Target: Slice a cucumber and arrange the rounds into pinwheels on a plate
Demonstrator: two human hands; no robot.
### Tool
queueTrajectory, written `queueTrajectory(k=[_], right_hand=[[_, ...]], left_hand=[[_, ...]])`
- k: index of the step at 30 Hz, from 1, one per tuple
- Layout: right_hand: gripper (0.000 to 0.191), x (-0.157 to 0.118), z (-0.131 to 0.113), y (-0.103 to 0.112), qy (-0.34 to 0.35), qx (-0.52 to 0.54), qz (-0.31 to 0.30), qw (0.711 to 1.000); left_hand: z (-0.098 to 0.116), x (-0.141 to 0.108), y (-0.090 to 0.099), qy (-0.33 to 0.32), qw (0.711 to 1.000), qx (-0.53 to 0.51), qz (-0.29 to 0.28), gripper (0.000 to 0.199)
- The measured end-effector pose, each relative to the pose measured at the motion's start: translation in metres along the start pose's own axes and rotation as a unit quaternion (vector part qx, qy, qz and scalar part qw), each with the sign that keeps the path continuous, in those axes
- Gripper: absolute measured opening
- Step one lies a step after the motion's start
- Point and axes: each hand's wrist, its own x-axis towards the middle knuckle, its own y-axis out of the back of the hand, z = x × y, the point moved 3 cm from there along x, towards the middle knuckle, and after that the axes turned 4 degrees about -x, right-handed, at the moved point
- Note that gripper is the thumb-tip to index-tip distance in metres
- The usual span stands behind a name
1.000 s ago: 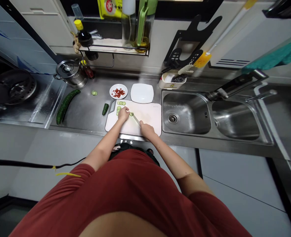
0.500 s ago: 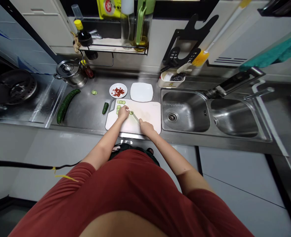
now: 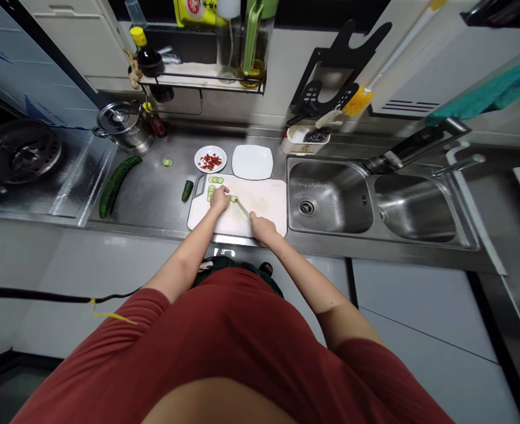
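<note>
On the white cutting board (image 3: 260, 200), my right hand (image 3: 264, 228) is wrapped round the handle of a knife (image 3: 244, 209). Its blade points up and left toward a cucumber slice (image 3: 234, 199). Curled fingers of my left hand (image 3: 219, 200) are pinched at the left side of that slice; their exact grip is too small to see clearly. Several thin cucumber slices (image 3: 216, 179) lie in a row along the board's upper left, and more run down beside my left hand, partly hidden by it.
Left of the board lie a short cucumber piece (image 3: 187, 191), a few slices (image 3: 166, 162) and a long cucumber (image 3: 117, 185). Behind stand a plate of chopped red pieces (image 3: 198, 152) and a white square plate (image 3: 252, 162). A double sink (image 3: 330, 200) adjoins at right; a pot (image 3: 125, 126) stands back left.
The whole view has shifted slightly. Both hands, the knife and the slice at its tip keep nearly the same places on the board.
</note>
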Motion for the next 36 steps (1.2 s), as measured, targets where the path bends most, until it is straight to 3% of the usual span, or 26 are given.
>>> queueTrajectory(k=[8,36], right_hand=[[0.038,0.010,-0.007,0.010,0.002,0.003,-0.001,1.000],[0.037,0.013,-0.008,0.013,-0.002,0.002,-0.004,1.000]], left_hand=[[0.002,-0.001,0.002,0.003,1.000,-0.003,-0.002,0.015],[0.002,0.000,0.001,0.009,1.000,0.002,-0.010,0.016]])
